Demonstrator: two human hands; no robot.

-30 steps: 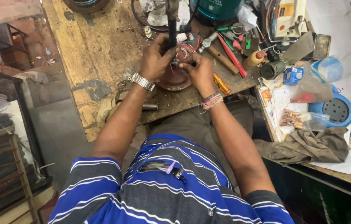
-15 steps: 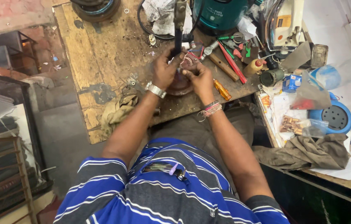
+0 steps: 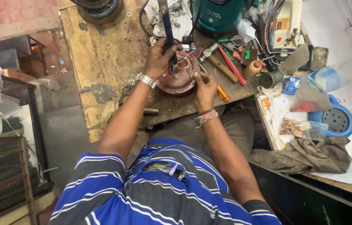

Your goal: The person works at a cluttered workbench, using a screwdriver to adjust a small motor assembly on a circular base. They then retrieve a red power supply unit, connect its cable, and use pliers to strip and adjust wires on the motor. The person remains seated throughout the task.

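Small blue box point(image 3: 291, 85) right of bench; clear plastic bag point(image 3: 301, 129) beside blue disc.

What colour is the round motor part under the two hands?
Reddish brown, with coloured wires on top: the round motor part, seen in the head view.

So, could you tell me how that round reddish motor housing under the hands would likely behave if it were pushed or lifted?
The round motor housing looks like thick metal, so probably rigid and heavy for its size. It lies flat on the wooden bench, so it likely slides rather than rolls. The thin wires on top look floppy and easily snagged.
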